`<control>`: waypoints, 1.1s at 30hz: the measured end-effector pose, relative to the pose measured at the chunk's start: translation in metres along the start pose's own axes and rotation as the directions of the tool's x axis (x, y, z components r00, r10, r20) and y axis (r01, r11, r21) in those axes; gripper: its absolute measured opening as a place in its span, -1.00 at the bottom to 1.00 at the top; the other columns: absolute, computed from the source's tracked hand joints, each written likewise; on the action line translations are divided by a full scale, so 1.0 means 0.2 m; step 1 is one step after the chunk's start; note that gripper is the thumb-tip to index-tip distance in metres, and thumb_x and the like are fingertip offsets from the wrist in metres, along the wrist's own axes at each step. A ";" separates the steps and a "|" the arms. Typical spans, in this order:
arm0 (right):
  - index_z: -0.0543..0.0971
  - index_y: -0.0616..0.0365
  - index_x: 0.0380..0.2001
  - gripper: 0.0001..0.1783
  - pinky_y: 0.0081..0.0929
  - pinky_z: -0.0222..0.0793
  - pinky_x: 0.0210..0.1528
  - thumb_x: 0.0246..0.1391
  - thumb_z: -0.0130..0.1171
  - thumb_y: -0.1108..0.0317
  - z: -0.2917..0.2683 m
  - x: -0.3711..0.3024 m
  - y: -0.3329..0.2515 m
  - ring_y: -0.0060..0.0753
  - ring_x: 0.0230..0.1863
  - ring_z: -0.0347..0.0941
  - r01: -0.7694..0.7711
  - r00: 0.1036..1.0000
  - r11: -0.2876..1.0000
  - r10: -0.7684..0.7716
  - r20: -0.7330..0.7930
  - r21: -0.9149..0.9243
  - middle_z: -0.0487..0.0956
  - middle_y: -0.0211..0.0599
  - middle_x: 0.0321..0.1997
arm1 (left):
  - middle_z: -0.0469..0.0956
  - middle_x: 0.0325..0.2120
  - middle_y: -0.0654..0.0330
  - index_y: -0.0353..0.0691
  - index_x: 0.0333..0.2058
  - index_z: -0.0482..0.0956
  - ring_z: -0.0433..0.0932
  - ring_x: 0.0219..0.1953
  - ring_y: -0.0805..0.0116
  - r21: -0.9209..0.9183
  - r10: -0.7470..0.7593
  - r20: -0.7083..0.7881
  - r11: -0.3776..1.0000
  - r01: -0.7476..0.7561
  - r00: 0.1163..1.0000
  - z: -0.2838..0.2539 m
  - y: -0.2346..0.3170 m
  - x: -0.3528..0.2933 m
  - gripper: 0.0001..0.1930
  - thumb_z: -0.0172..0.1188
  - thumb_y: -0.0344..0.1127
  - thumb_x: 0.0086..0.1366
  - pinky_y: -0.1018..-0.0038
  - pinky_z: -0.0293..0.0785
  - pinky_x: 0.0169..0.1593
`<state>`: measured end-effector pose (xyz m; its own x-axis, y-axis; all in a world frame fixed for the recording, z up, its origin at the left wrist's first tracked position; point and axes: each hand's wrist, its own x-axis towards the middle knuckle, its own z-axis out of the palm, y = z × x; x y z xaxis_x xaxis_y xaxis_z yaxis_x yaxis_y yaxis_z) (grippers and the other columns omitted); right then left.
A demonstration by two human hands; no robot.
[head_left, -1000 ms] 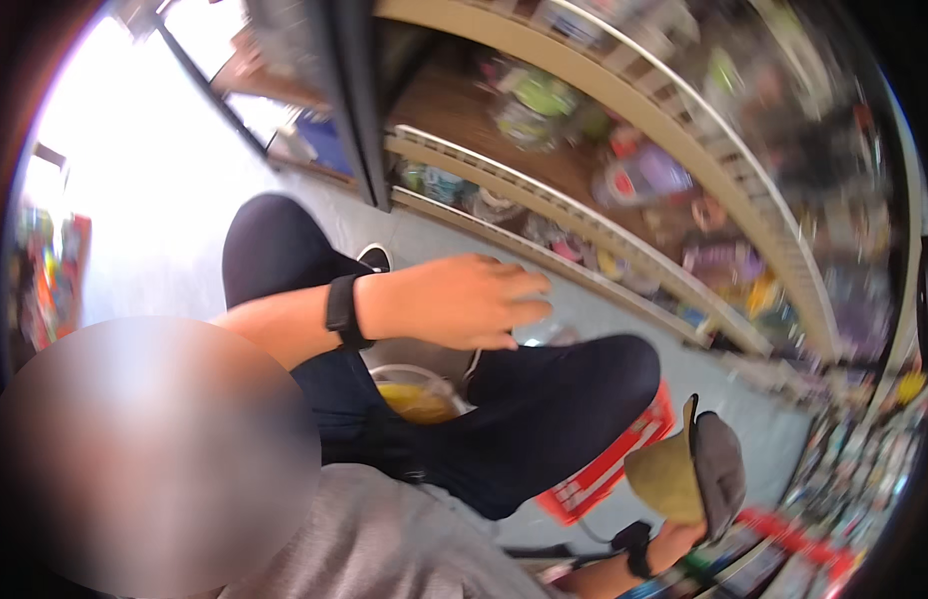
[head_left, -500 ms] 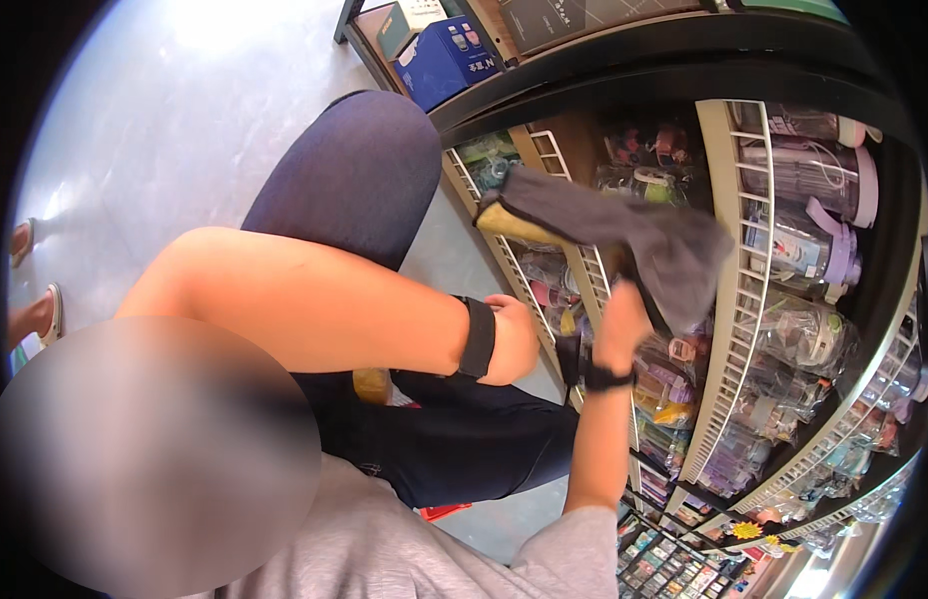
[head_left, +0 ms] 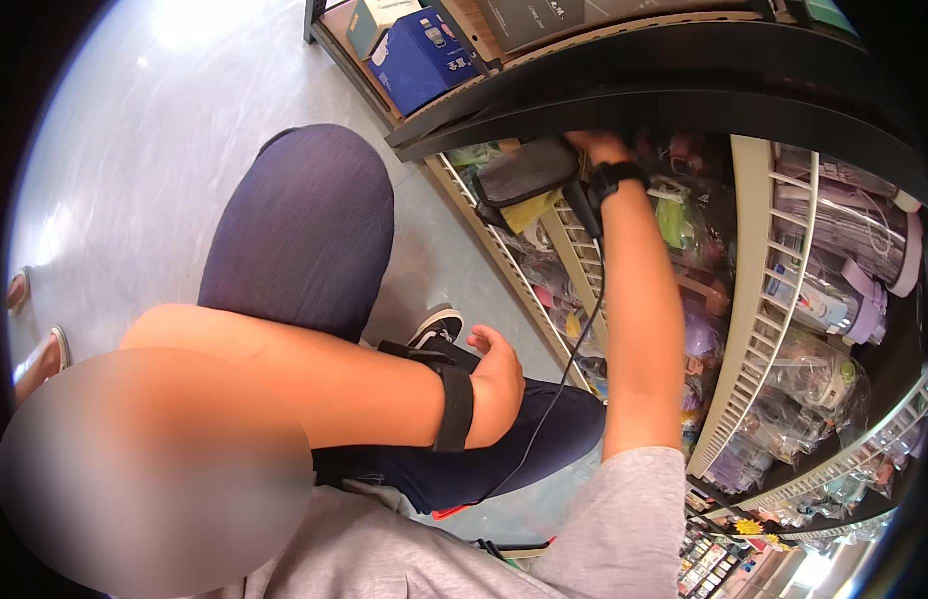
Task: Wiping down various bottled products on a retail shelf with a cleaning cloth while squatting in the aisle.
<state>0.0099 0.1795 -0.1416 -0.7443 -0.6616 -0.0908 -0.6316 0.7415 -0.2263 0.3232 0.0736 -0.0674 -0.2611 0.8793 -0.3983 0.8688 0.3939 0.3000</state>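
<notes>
My right hand [head_left: 592, 146] reaches into the shelf unit, partly hidden under its dark upper edge. It is closed on a dark grey cloth [head_left: 529, 170] with a yellow underside [head_left: 534, 212], stretched to the left over the wire fronts; its fingertips are hidden. A black band circles the wrist. My left hand [head_left: 499, 384] hangs relaxed above my lower leg, one digit standing apart. It looks loosely open, with nothing visible in it, though the remaining fingers are mostly out of sight.
White wire rails [head_left: 773, 290] front shelves of bagged bottles, among them a lilac-lidded bottle [head_left: 863, 299]. A blue box [head_left: 424, 62] stands on the upper shelf. A black cable [head_left: 574, 349] hangs from my right wrist. Another person's feet [head_left: 54, 351] show at the far left.
My right hand has moved up and farther into the shelf, drawing the cloth away from the right-hand rail. The cloth now looks bunched smaller. My left hand has shifted slightly lower.
</notes>
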 end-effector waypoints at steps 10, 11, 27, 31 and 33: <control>0.38 0.23 0.17 -0.42 -0.18 0.15 0.28 0.13 0.05 0.15 -0.27 0.21 0.39 0.15 0.26 0.25 -0.010 0.999 1.000 0.010 0.036 -0.004 0.37 0.17 0.23 | 0.53 -0.17 -0.22 -0.40 -0.10 0.56 0.52 -0.17 -0.12 -0.050 0.059 0.072 0.997 -0.055 0.996 -0.08 -0.06 -0.07 -0.50 0.16 -0.12 0.08 -0.06 0.39 -0.06; 0.38 0.23 0.16 -0.42 -0.18 0.15 0.28 0.13 0.05 0.15 -0.26 0.23 0.39 0.15 0.26 0.26 0.001 0.999 1.000 -0.001 0.045 0.005 0.36 0.17 0.23 | 0.52 -0.16 -0.22 -0.40 -0.09 0.56 0.51 -0.16 -0.12 -0.044 0.052 0.085 0.998 -0.049 0.995 -0.08 -0.07 -0.07 -0.49 0.18 -0.12 0.07 -0.06 0.39 -0.06; 0.40 0.23 0.16 -0.42 -0.20 0.18 0.27 0.12 0.06 0.13 -0.09 0.27 0.08 0.12 0.26 0.27 -0.071 0.990 0.994 0.080 0.112 -0.080 0.36 0.18 0.23 | 0.50 -0.11 -0.16 -0.37 -0.01 0.51 0.49 -0.11 -0.13 0.005 0.054 0.123 0.998 -0.055 0.991 -0.09 -0.07 -0.06 -0.42 0.23 -0.07 0.05 -0.09 0.36 -0.06; 0.40 0.23 0.15 -0.42 -0.20 0.19 0.26 0.12 0.06 0.13 -0.08 0.20 -0.01 0.11 0.26 0.27 -0.092 0.988 0.989 0.105 0.114 -0.115 0.36 0.19 0.23 | 0.52 -0.13 -0.12 -0.31 -0.08 0.57 0.50 -0.13 -0.11 -0.027 0.002 0.095 1.000 0.001 0.995 -0.05 -0.02 0.01 -0.50 0.24 -0.10 0.04 -0.08 0.36 -0.08; 0.41 0.23 0.15 -0.42 -0.20 0.20 0.26 0.12 0.06 0.12 -0.05 0.09 -0.13 0.11 0.26 0.28 -0.090 0.987 0.988 0.105 0.119 -0.127 0.36 0.19 0.23 | 0.53 -0.15 -0.09 -0.29 -0.12 0.60 0.50 -0.14 -0.10 -0.046 -0.018 0.098 0.999 0.023 0.995 -0.06 -0.02 0.00 -0.53 0.24 -0.11 0.04 -0.08 0.36 -0.10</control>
<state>0.0111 0.1487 -0.1277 -0.7757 -0.5882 -0.2287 -0.5843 0.8063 -0.0921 0.3143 0.0747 -0.0587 -0.2342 0.8417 -0.4865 0.8423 0.4256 0.3307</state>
